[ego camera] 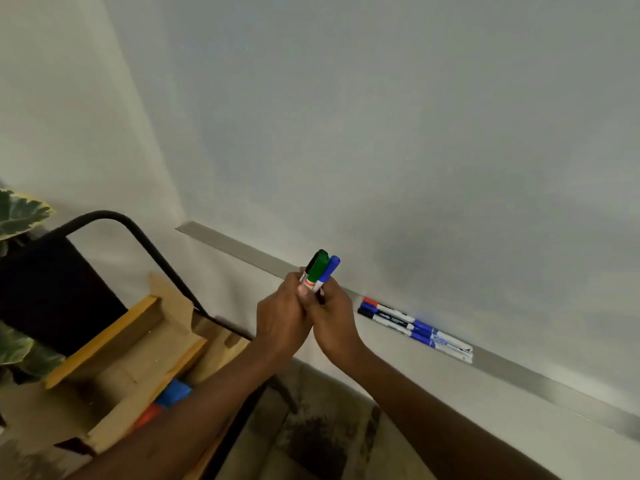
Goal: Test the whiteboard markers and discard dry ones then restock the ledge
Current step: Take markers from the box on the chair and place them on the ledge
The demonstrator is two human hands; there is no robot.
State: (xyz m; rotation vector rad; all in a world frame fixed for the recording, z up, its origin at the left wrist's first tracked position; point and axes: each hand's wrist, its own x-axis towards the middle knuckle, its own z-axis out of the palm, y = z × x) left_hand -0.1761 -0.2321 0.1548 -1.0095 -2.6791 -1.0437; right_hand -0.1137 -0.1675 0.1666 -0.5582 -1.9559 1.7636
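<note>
Behind both hands a big whiteboard is seen, filling most of the wall.

A bunch of markers is held upright in front of the board, caps up. Three caps can be counted: one black, one green and one blue. The bunch is gripped by both hands pressed together. The left hand is wrapped round the bunch from the left, with its thumb laid against the white barrels. The right hand is curled round the lower part of the bunch from the right.

A grey metal ledge is fixed along the bottom of the board and passes just behind the hands. On it, just to the right of the right hand, a few loose markers are laid flat, side by side. Blue caps and one red cap can be made out; the exact number cannot be told.

Below and to the left of the left hand, an open cardboard box is seen. A blue thing and a red thing are partly hidden inside it, close to the left arm. A black bent tube is arched over the box. Farther left of the hand, green and yellow plant leaves are seen at the edge.
</note>
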